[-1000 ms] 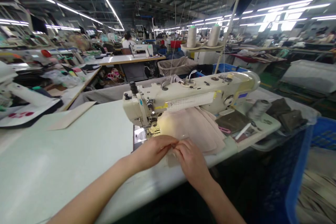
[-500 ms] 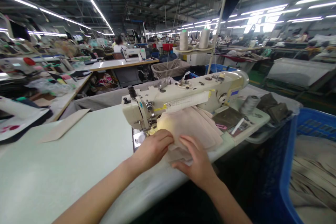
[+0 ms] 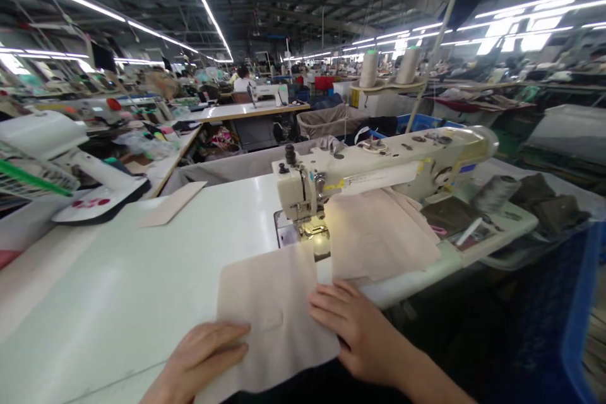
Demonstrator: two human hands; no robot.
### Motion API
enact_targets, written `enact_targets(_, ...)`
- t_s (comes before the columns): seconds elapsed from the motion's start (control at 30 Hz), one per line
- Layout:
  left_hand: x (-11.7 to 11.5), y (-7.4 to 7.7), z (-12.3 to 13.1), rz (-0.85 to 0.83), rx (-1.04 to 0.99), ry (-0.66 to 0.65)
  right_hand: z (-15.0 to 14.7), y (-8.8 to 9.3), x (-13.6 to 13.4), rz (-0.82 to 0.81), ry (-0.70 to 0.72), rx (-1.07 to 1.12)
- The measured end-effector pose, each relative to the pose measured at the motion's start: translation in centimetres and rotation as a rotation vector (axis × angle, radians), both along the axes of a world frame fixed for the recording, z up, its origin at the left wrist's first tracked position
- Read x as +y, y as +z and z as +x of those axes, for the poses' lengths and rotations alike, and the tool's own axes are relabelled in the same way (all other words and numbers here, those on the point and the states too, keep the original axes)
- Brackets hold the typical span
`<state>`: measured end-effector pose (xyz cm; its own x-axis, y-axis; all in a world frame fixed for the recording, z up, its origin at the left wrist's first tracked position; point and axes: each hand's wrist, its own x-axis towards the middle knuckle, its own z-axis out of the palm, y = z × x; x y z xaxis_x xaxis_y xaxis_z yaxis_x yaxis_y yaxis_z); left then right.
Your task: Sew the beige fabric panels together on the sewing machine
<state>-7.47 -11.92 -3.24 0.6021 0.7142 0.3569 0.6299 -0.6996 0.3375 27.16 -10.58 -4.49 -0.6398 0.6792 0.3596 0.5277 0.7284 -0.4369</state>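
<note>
Flat and open, my left hand (image 3: 199,360) and right hand (image 3: 360,334) rest ungripping on the edges of a pale pink fabric panel (image 3: 269,322) on the white sewing table (image 3: 95,290), near a cream industrial sewing machine (image 3: 360,180) and a folded pink fabric stack (image 3: 379,233).

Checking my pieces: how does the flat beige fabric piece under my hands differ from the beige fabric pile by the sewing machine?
The flat beige fabric piece lies between the left hand and right hand; the beige fabric pile sits by the sewing machine. The piece looks single-layered, the pile layered. Only the piece shows a small oblong mark. Both are pale beige.
</note>
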Motion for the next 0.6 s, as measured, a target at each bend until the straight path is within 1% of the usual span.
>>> enact_targets(0.1,0.2,0.2,-0.3,0.046,0.001,0.038,-0.5,1.1,0.8,-0.063,0.041,0.082)
enact_targets(0.17,1.0,0.6,0.0,0.024,-0.04,0.074,-0.7,1.9,1.7,-0.127,0.037,0.111)
enact_targets(0.2,1.7,0.8,0.3,-0.002,-0.064,0.112,-0.9,2.2,2.2,-0.175,-0.003,0.116)
enact_targets(0.23,2.4,1.0,0.7,-0.038,-0.083,0.171,-1.2,2.3,2.8,-0.234,-0.075,0.127)
enact_targets(0.27,3.2,1.2,1.1,-0.073,-0.097,0.243,-1.6,2.2,3.4,-0.296,-0.176,0.152)
enact_targets(0.33,4.9,1.5,2.1,-0.147,-0.098,0.399,-2.6,1.6,4.6,-0.426,-0.412,0.29)
enact_targets(0.37,5.7,1.6,2.5,-0.173,-0.094,0.456,-3.1,1.2,5.1,-0.474,-0.489,0.385)
enact_targets(0.4,6.3,1.7,2.8,-0.193,-0.088,0.49,-3.6,0.8,5.5,-0.511,-0.536,0.481)
enact_targets(0.5,7.0,1.7,3.2,-0.214,-0.09,0.513,-4.7,0.1,6.0,-0.548,-0.565,0.665)
enact_targets(0.6,6.6,1.6,3.2,-0.226,-0.111,0.539,-4.7,0.4,5.7,-0.568,-0.53,0.681)
